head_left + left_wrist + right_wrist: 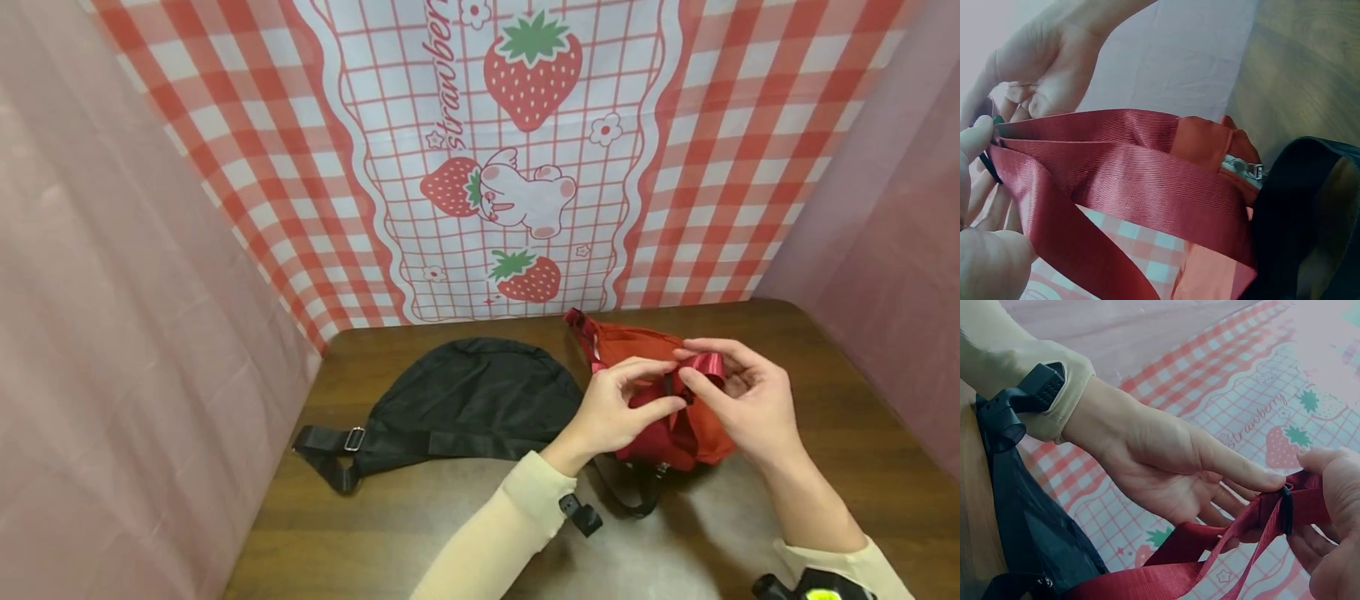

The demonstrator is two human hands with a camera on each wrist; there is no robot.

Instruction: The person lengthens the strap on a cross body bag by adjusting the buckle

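Left hand (611,408): pinching the black slider (1287,511)
Right hand (753,404): gripping red strap (707,365)
Cloth (517,142): reading "strawberry", eleven o'clock from the hands
Black bag (476,400): lying at nine o'clock

In the head view, both hands cover much of the red bag (708,429), and the left hand (611,412) hides the near right corner of the black bag (472,400). A metal bit (662,469) under the red bag is too small to make out. The bottom edge cuts off both sleeves, the table (300,550) and the right hand's (753,404) wrist camera (817,583); the top edge clips the printed word (447,75). In the left wrist view, the red strap (1147,181) runs out at the bottom, and fingers mostly hide the black buckle (1287,509). In the right wrist view, the right edge crops the left hand, and glare washes out the upper corner.
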